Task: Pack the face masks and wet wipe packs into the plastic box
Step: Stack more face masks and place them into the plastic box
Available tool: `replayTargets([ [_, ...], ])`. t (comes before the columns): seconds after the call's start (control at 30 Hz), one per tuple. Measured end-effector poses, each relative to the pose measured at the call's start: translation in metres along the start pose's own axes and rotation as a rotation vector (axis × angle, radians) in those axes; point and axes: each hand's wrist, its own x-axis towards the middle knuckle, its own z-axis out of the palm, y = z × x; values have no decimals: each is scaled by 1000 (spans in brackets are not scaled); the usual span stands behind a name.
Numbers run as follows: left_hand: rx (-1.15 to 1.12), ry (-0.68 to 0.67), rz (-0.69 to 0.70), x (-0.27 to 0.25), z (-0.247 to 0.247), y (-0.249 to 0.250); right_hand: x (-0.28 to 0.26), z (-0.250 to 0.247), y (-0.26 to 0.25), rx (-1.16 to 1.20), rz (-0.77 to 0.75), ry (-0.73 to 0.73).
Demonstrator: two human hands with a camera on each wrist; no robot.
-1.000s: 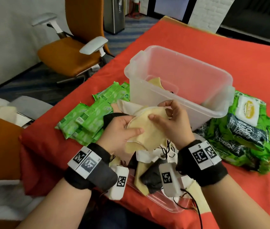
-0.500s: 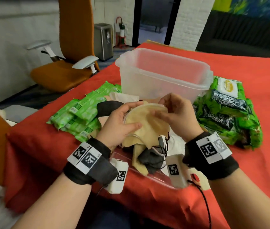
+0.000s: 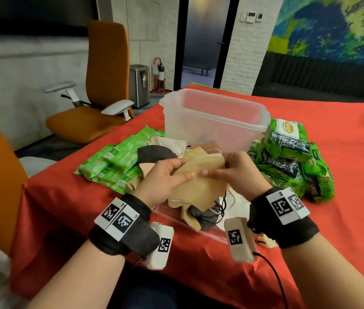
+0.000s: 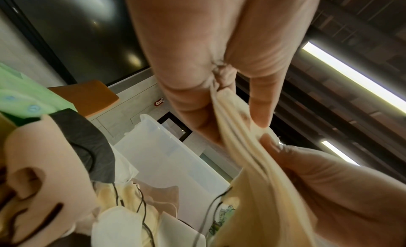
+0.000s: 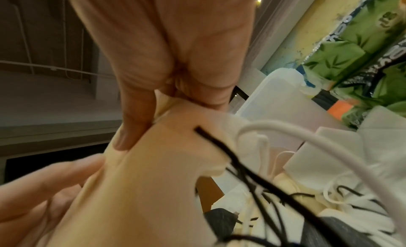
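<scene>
Red tablecloth (image 3: 310, 152) fills the head view; wrist views show both hands' grip pinching the beige mask (image 3: 201, 175).

An orange office chair (image 3: 100, 103) with grey armrests stands off the surface's (image 3: 332, 134) far left corner. Behind are a steel bin (image 3: 139, 88), a white brick wall (image 3: 241, 52), a dark doorway (image 3: 206, 39) and a blue-green mural (image 3: 332, 27).
</scene>
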Motion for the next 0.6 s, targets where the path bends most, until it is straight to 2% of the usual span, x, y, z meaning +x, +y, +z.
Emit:
replayTargets([
  [0.1, 19, -44, 9, -5, -1, 3, 0, 2, -7, -106, -20, -40],
  [0.27, 54, -88, 73, -11, 0, 8, 2, 6, -10, -156, -8, 49],
  [0.33, 68, -129, 80, -12, 2, 9, 1, 4, -11, -175, 21, 42],
  [0.47, 176, -183, 51, -10, 9, 8, -1, -1, -12, -235, 83, -26],
  [0.6, 219, -182, 12, -7, 20, 8, 2, -4, -5, -306, 74, -39],
])
